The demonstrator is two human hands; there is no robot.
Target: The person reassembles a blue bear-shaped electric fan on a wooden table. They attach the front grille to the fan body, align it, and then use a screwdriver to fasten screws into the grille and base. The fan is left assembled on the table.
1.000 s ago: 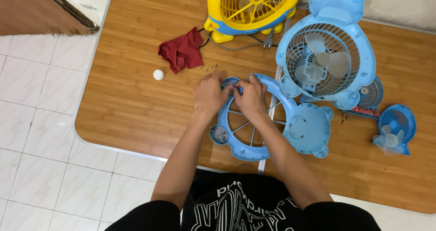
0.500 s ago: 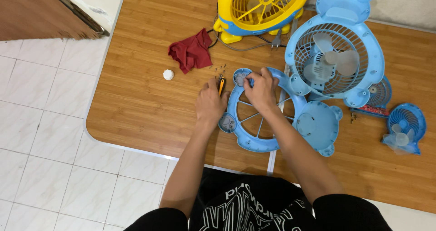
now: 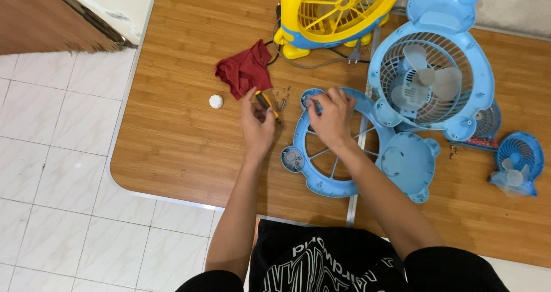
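Fingers of the left hand [image 3: 256,123] grasp a small screwdriver [image 3: 266,104] just beside the red cloth [image 3: 243,71] and loose screws [image 3: 282,92]; the right hand [image 3: 332,119] presses down, clenched, on the blue fan cover [image 3: 321,186] lying flat on the table [image 3: 172,137].

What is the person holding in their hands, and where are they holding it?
The left hand grips a small screwdriver by its yellow-and-black handle. The right hand pinches the blue fan cover at its top rim.
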